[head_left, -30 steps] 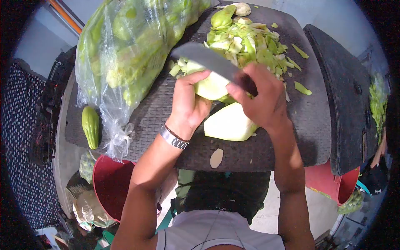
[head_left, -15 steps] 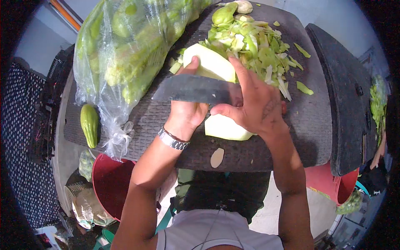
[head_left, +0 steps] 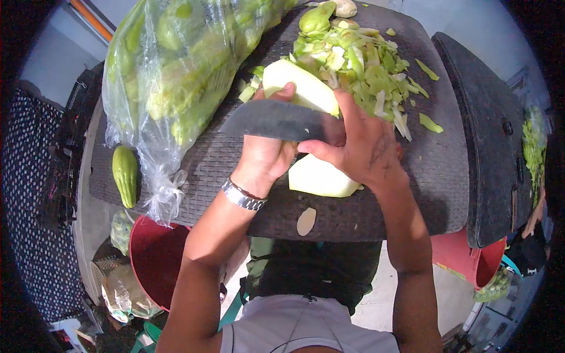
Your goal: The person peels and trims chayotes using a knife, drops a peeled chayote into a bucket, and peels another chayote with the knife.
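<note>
A pale peeled chayote piece (head_left: pixel 303 85) is held up by my left hand (head_left: pixel 263 154), whose thumb presses on its face. My right hand (head_left: pixel 368 144) grips a wide-bladed knife (head_left: pixel 271 120) at its right end, and its fingertips also reach the piece. The dark blade lies across in front of my left fingers and hides some of them. Below the knife, another peeled piece (head_left: pixel 322 178) rests on the woven tabletop (head_left: pixel 412 206). Green peelings (head_left: pixel 371 70) are heaped just beyond my right hand. A small pale slice (head_left: pixel 306 222) lies near the front edge.
A clear bag (head_left: pixel 182 70) of green chayotes fills the table's upper left. A whole chayote (head_left: pixel 125 176) lies at the left edge, and a red bucket (head_left: pixel 154 259) stands below. On the right are a dark panel (head_left: pixel 485 141) and another red bucket (head_left: pixel 471 257).
Since a second ago, the knife has swung down from above the held piece to in front of my left fingers. In the last half second, the piece and blade have shifted slightly.
</note>
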Demonstrator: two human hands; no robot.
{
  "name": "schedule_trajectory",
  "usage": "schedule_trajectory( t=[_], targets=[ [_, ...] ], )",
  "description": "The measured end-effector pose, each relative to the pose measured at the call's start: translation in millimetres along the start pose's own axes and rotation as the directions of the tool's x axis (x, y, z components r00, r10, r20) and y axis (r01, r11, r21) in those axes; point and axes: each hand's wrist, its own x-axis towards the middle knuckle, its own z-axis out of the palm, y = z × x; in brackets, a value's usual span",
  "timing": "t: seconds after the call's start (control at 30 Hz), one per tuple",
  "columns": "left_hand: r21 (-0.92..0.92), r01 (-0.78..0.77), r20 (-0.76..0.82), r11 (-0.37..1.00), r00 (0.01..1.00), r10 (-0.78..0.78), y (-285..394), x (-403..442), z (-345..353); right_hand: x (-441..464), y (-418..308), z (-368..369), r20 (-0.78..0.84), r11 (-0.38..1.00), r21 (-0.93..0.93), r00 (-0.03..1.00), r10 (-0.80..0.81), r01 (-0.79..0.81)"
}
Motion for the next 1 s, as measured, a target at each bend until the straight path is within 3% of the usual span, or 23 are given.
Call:
schedule_trajectory(
  t=[0.2, 0.3, 0.43, 0.53, 0.57, 0.67, 1.0],
  targets=[
    [-0.012, -0.031, -0.046, 0.999, 0.999, 0.03, 0.8, 2.7, -0.5, 7.5, 10.9, -13.7, 0.058, 0.991, 0.112, 0.996, 0.065, -0.071],
    [0.096, 0.012, -0.074, 0.995, 0.997, -0.005, 10.4, 1.1, 16.1, 11.4, 32.7, -14.4, -0.053, 0.973, 0.162, 0.983, 0.178, -0.167],
    [-0.034, -0.012, -0.115, 0.999, 0.993, 0.008, 12.4, 3.0, 17.7, 12.0, 22.5, -25.3, 0.035, 0.919, 0.279, 0.959, 0.282, -0.28],
    [-0.084, -0.094, -0.111, 0.992, 0.99, 0.084, 1.9, 3.1, 3.9, 5.9, 6.0, -15.1, 0.048, 0.964, 0.212, 0.987, 0.154, -0.161],
    [-0.022, -0.096, -0.175, 0.995, 0.98, 0.09, -3.9, 5.6, -2.1, 4.7, 3.5, -9.7, 0.039, 0.976, 0.18, 0.992, 0.116, -0.121],
    [-0.1, -0.009, -0.053, 0.995, 0.999, 0.004, -3.2, 5.4, -11.3, -1.1, 2.6, 5.0, -0.014, 0.993, 0.114, 1.0, -0.005, 0.006],
    [-0.082, -0.062, -0.067, 0.995, 0.996, 0.057, -3.0, 1.7, -1.5, -1.2, 1.0, 3.7, 0.054, 0.988, 0.147, 0.998, 0.028, -0.036]
  ],
)
